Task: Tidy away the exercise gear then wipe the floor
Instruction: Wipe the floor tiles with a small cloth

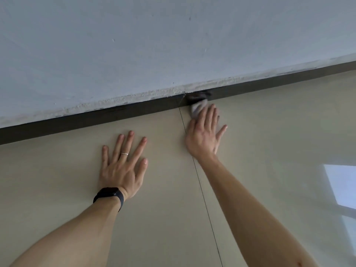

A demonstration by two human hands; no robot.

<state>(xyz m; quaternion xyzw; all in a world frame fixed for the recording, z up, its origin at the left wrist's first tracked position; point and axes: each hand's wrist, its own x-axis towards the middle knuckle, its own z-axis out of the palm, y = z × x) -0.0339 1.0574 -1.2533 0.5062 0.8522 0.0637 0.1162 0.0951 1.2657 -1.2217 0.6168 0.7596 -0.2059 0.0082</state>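
Note:
My left hand [123, 166] lies flat on the beige tiled floor [67, 180], fingers spread, holding nothing; it wears a ring and a black watch. My right hand [205, 132] presses flat on a grey cloth [198, 107] against the floor, just in front of the dark skirting board [96, 120]. Only the cloth's far end shows beyond my fingertips; the rest is hidden under the palm. The right hand is blurred. No exercise gear is in view.
A pale blue-grey wall [173, 45] rises behind the skirting, with rough plaster along its base. A thin tile joint [204, 197] runs from the wall toward me between my arms. A bright window reflection [341, 185] lies on the floor at the right.

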